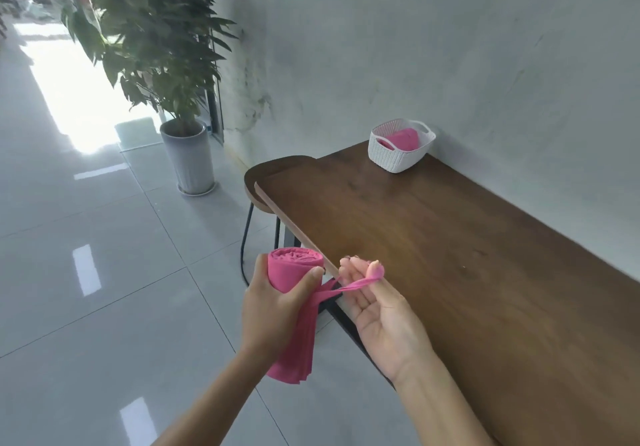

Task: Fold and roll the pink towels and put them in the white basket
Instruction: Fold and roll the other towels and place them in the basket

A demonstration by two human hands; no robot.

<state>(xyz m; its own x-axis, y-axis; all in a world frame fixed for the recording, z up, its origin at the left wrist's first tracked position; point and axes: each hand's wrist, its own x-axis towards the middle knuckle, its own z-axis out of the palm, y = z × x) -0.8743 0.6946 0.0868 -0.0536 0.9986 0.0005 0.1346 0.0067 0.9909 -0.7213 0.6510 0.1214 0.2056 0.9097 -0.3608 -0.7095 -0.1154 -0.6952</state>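
Note:
My left hand (pixel 273 310) grips a rolled pink towel (pixel 294 272) upright, off the table's near left edge, above the floor. A loose tail of the same towel hangs down below the roll. My right hand (pixel 374 303), palm up, pinches a stretched corner of that towel between fingertips and thumb. The white basket (pixel 388 160) stands at the far end of the brown table (pixel 450 255) against the wall. Another pink towel (pixel 403 139) lies inside it.
A potted plant in a grey pot (pixel 188 158) stands on the tiled floor at the left. A dark wooden stool (pixel 273 168) sits off the table's far left corner. A white wall runs along the table's right side.

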